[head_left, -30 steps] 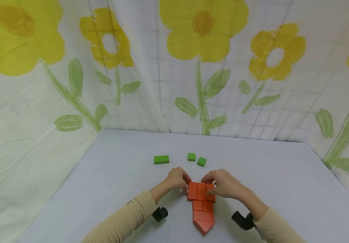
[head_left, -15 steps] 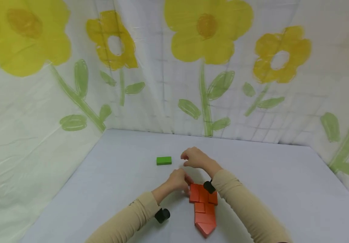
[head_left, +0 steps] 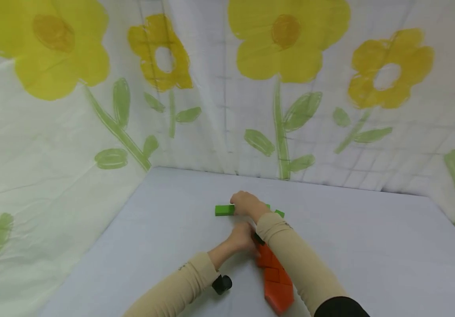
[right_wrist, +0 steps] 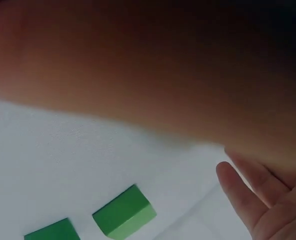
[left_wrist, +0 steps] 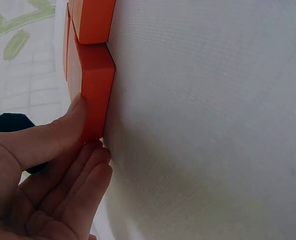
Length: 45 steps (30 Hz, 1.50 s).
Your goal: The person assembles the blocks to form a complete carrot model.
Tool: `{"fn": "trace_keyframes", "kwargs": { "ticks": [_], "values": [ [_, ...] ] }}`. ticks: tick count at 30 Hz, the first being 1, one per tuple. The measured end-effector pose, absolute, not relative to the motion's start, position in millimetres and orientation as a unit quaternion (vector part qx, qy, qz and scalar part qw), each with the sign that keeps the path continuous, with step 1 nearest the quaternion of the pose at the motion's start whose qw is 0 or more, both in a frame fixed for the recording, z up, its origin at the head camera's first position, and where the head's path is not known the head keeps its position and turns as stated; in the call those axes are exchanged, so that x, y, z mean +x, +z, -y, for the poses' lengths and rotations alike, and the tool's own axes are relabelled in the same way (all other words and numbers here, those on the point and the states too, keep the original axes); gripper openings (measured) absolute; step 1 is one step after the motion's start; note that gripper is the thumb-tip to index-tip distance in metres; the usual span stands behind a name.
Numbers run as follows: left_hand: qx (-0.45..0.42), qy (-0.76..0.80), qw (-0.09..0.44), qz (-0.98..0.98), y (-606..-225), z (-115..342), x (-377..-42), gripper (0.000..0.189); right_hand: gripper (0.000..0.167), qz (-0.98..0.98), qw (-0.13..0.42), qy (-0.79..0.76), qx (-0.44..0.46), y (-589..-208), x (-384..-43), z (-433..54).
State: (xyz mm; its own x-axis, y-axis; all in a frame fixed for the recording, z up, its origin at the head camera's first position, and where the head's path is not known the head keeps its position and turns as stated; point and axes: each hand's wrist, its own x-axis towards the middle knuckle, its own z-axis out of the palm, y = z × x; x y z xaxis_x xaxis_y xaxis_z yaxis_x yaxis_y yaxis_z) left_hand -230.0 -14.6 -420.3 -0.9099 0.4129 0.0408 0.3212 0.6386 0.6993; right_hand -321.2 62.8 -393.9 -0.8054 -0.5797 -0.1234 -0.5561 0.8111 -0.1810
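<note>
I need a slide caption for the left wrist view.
A person's left grip, its thumb touching a red block beside other red blocks on a white tabletop.

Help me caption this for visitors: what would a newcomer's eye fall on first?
Big yellow flowers on the white backdrop behind the table stand out first. Next come red blocks packed together on it, partly hidden by the right sleeve. Farther back, green blocks lie near the right hand.

Red blocks (head_left: 279, 297) at the left grip (head_left: 242, 237) and green blocks (right_wrist: 120, 215) near the right grip (head_left: 246, 204) look smooth; the tabletop (head_left: 164, 220) beneath, matt; sleeves (head_left: 179, 284), cloth.
</note>
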Motion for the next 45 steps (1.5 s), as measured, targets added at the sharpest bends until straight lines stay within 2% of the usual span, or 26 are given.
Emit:
{"fn": "trace_keyframes", "kwargs": {
  "ticks": [3,11,19,24,29,35,45],
  "values": [
    [0.197,0.374,0.066,-0.904,-422,12,-229,0.029,0.01,-0.949,0.087,-0.058,-0.297,-399,-321,-63],
    [0.2,0.378,0.099,-0.898,-417,12,-229,0.026,0.007,-0.941,0.045,-0.09,-0.324,-398,-324,-77],
    [0.182,0.378,0.124,-0.899,-419,11,-233,0.03,0.009,-0.935,0.016,-0.138,-0.326,-387,-323,-132],
    [0.176,0.376,0.127,-0.901,-420,9,-235,0.029,0.017,-0.933,0.005,-0.163,-0.322,-388,-310,-169],
    [0.171,0.373,0.133,-0.902,-420,8,-234,0.03,0.025,-0.932,0.021,-0.183,-0.313,-388,-292,-193],
    [0.17,0.379,0.135,-0.9,-418,9,-233,0.03,0.022,-0.925,0.068,-0.19,-0.322,-394,-274,-210],
    [0.161,0.376,0.139,-0.902,-416,7,-231,0.03,0.023,-0.911,0.126,-0.232,-0.316,-408,-268,-220]
  ]
}}
